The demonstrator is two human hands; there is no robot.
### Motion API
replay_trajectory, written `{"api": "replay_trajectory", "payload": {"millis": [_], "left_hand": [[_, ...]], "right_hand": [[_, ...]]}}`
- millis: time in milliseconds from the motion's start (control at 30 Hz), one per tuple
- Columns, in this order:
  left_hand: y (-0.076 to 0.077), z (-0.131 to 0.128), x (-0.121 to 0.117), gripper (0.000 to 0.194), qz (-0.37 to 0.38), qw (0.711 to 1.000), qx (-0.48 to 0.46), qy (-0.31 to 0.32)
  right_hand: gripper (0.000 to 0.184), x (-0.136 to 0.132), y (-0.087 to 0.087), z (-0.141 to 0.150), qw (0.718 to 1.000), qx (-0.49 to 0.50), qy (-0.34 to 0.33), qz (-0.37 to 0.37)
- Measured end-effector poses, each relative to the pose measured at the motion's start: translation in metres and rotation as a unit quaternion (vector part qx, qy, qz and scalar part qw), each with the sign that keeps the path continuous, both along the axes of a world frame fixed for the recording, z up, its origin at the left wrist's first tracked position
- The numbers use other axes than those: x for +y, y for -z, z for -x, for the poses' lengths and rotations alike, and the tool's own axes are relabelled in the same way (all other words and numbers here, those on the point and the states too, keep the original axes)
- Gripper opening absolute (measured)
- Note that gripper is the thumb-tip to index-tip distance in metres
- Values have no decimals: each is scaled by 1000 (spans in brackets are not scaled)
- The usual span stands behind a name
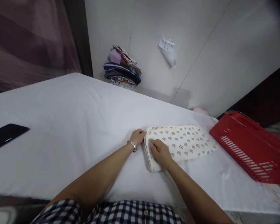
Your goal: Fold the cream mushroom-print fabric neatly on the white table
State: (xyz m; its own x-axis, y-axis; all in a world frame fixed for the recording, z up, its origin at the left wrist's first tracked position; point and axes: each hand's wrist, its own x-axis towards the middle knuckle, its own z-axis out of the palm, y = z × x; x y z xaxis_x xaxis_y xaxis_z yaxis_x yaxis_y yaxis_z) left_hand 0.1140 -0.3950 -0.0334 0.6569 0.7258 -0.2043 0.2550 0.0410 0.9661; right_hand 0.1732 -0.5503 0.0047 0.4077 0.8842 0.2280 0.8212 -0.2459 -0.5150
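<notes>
A cream cloth [182,141] printed with small grey shapes and a few coloured ones lies folded into a long strip on the white-covered table. Its layers stack up at the left end, where a thick fold shows. With a bracelet at the wrist, my left hand [138,137] pinches the far left corner of that fold. On top of the cloth, just right of the fold, my right hand [161,152] is closed with its fingers curled against the fabric. My fingers partly hide what they grip there.
A red plastic basket [252,149] stands at the table's right end, near the cloth. At the far left lies a dark, glossy flat object [8,135]. Beyond the table's far edge is a stack of folded clothes [122,70], and a plastic packet with a label [168,51].
</notes>
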Motion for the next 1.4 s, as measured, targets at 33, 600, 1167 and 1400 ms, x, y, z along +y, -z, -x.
{"api": "replay_trajectory", "payload": {"millis": [33, 600, 1167, 1400], "left_hand": [[-1, 0, 1, 18, 10, 1000, 5, -1], [-22, -8, -10, 17, 79, 997, -3, 4], [-11, -3, -9, 10, 138, 990, -1, -4], [-17, 2, -8, 6, 168, 986, -6, 18]], "right_hand": [[27, -10, -1, 4, 1000, -18, 1, 4], [27, -68, 6, 47, 981, -176, -30, 80], [23, -29, -15, 23, 996, 38, 27, 80], [12, 3, 1, 22, 993, 33, 78, 80]]}}
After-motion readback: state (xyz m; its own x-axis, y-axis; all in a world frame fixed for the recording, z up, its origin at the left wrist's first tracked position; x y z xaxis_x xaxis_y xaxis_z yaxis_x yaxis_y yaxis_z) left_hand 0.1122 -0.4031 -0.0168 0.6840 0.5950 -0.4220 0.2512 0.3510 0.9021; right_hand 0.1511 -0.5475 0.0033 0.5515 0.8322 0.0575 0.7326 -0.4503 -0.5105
